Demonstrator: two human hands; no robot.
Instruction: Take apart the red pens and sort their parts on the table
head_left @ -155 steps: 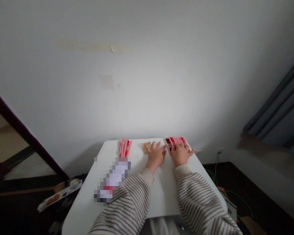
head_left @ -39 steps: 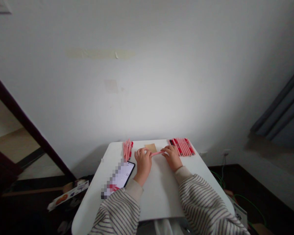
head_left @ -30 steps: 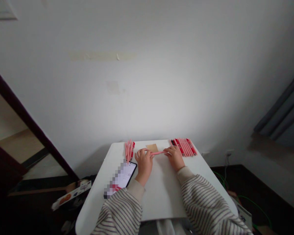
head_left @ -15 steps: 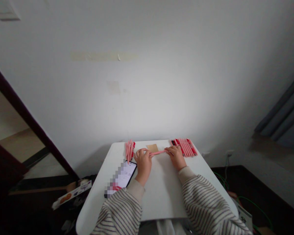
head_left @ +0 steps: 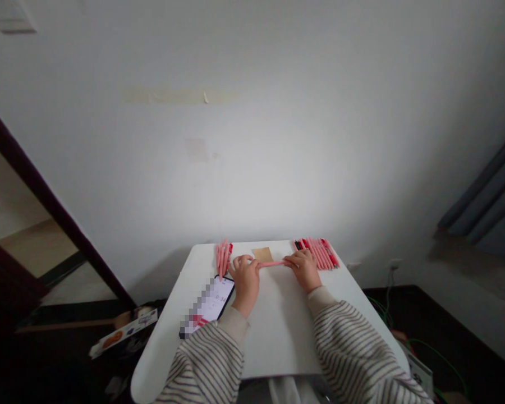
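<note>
A pink pen (head_left: 271,263) lies crosswise between my two hands over the white table (head_left: 273,331). My left hand (head_left: 246,277) pinches its left end with curled fingers. My right hand (head_left: 304,268) grips its right end, fingers closed. A row of several pink and red pens (head_left: 320,252) lies at the table's far right, just beyond my right hand. A smaller bunch of pink pens (head_left: 222,257) lies at the far left, beside my left hand. Both sleeves are striped.
A phone (head_left: 208,303) lies on the table left of my left forearm. A small brown paper square (head_left: 262,254) sits at the far edge between the pen groups. Behind the table is a white wall; a box (head_left: 124,332) and cables lie on the dark floor.
Five seconds ago both hands lay flat, the right one on the pen row. Since then they took one pink pen between them; over the last second they have barely moved.
</note>
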